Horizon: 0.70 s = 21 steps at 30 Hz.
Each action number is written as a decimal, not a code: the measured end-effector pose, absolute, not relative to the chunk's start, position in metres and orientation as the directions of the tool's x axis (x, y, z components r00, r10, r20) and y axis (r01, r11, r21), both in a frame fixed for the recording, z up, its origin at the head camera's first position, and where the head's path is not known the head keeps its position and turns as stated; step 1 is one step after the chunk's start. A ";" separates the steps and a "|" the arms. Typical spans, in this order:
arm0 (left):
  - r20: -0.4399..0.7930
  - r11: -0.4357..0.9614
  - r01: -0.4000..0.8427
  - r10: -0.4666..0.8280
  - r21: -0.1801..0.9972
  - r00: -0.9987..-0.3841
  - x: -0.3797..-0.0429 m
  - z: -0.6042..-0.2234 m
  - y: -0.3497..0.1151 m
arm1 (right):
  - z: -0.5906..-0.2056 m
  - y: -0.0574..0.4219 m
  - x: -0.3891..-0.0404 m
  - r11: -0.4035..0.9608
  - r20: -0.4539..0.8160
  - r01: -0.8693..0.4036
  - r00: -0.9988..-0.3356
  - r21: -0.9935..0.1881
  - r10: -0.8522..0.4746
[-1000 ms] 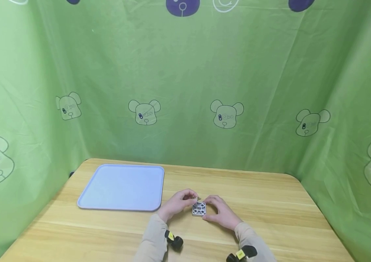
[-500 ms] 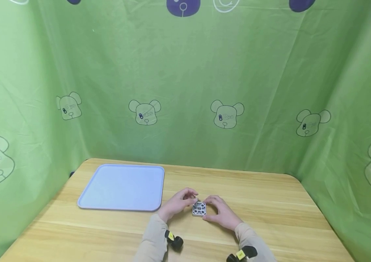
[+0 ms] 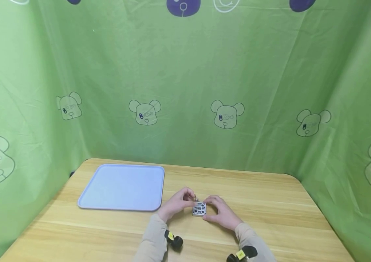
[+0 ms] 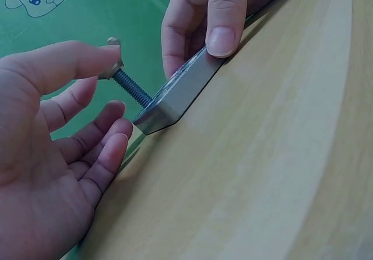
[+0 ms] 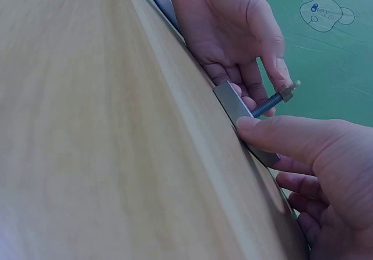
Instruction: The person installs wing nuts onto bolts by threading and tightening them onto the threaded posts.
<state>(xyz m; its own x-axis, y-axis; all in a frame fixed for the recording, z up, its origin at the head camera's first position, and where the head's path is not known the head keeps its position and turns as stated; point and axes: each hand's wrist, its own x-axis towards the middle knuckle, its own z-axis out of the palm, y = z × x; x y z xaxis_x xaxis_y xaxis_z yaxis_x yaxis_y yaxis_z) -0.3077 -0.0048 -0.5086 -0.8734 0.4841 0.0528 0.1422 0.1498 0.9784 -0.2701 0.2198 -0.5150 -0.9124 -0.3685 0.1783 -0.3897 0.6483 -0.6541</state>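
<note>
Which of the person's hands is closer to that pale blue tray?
Left. The left hand is just right of the pale blue tray, not touching it; the right hand is farther right, holding the metal block.

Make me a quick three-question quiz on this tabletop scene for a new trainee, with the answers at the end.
1. Which hand grips the gray block? A: the left; B: the right; C: neither.
2. True or false: the tray lies to the right of both hands.
3. Fill in: the left hand pinches a threaded ____.

Key: 1. B, the right hand. 2. False; the tray lies to their left. 3. Bolt.
</note>
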 end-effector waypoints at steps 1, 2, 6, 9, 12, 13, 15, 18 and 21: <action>0.050 0.152 0.140 0.485 0.978 -0.873 -0.307 -0.508 -0.005 | -0.515 0.220 -0.270 0.651 0.175 -0.386 -0.914 -0.654 -0.366; 0.049 0.153 0.141 0.486 0.978 -0.873 -0.307 -0.507 -0.004 | -0.514 0.220 -0.270 0.652 0.172 -0.383 -0.915 -0.654 -0.365; 0.038 0.163 0.133 0.486 0.978 -0.873 -0.306 -0.506 -0.004 | -0.514 0.219 -0.270 0.656 0.164 -0.377 -0.917 -0.654 -0.364; 0.033 0.174 0.133 0.487 0.976 -0.873 -0.306 -0.506 -0.004 | -0.514 0.219 -0.269 0.655 0.167 -0.381 -0.915 -0.653 -0.367; 0.039 0.181 0.146 0.493 0.973 -0.869 -0.306 -0.506 -0.004 | -0.513 0.219 -0.269 0.651 0.171 -0.387 -0.913 -0.653 -0.370; 0.043 0.181 0.151 0.496 0.972 -0.867 -0.306 -0.507 -0.004 | -0.513 0.219 -0.269 0.649 0.173 -0.387 -0.913 -0.655 -0.370; 0.053 0.178 0.162 0.500 0.971 -0.865 -0.306 -0.507 -0.004 | -0.512 0.219 -0.269 0.651 0.172 -0.387 -0.913 -0.654 -0.370; 0.065 0.176 0.176 0.502 0.969 -0.862 -0.307 -0.509 -0.003 | -0.512 0.219 -0.268 0.647 0.168 -0.380 -0.915 -0.661 -0.366; 0.072 0.175 0.183 0.501 0.967 -0.862 -0.307 -0.510 -0.003 | -0.511 0.218 -0.268 0.648 0.165 -0.377 -0.917 -0.662 -0.365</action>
